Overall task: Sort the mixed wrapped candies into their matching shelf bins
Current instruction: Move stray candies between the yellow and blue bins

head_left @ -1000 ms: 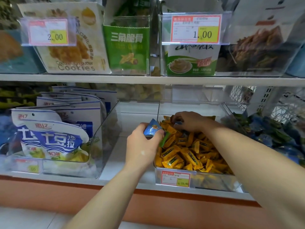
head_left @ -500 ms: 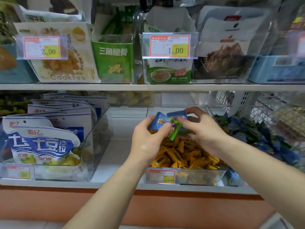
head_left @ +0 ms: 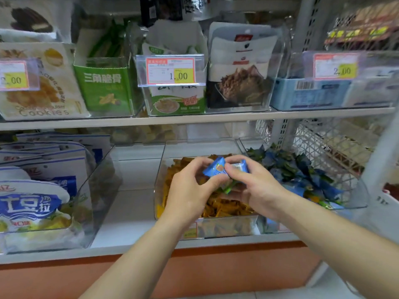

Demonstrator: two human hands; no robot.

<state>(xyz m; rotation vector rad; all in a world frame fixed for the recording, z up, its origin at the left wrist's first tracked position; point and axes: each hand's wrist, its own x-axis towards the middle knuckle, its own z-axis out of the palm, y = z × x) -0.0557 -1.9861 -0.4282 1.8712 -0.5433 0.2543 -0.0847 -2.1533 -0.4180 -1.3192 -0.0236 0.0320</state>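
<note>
As both hands meet at the centre of the frame, the left hand and the right hand close thumbs and curled fingers round a small cluster of blue-wrapped candies. They hold it just above a clear bin heaped with yellow-wrapped candies. A green wrapper pokes out beneath the cluster, between the two thumbs; which hand grips it cannot be told. Both forearms reach in from the bottom edge of the frame.

Just right of the yellow heap, a second clear bin holds a pile of blue and green candies, with a white wire basket behind it. At lower left, blue-and-white snack bags stand upright in a larger clear container, and a strip of white shelf lies between that container and the yellow bin.

On the upper shelf, a price tag reading 1.00 sits at top centre, with a green carton to its left and a dark-printed pouch to its right. A cookie bag fills the upper left and a pale blue tub the upper right.
</note>
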